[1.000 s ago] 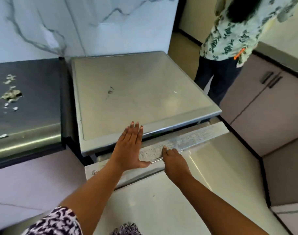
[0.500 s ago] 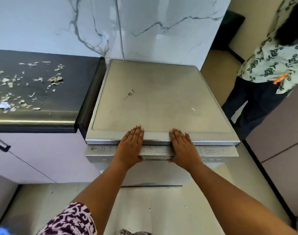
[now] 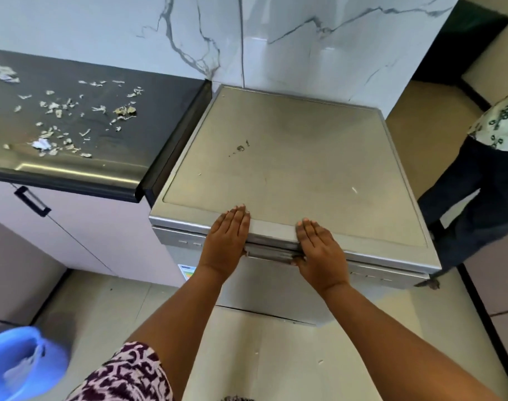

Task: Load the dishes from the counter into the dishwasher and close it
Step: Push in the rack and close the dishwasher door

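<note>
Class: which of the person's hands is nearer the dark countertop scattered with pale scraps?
Left. The left hand presses the silver dishwasher's front edge on the dark countertop's side; the right hand lies farther from it.

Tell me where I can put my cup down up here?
The dishwasher top is mostly bare, from the marble wall forward to the left hand and right hand flat at its front edge. The dark counter is crowded with scraps at left; only its strip beside the dishwasher is bare.
</note>
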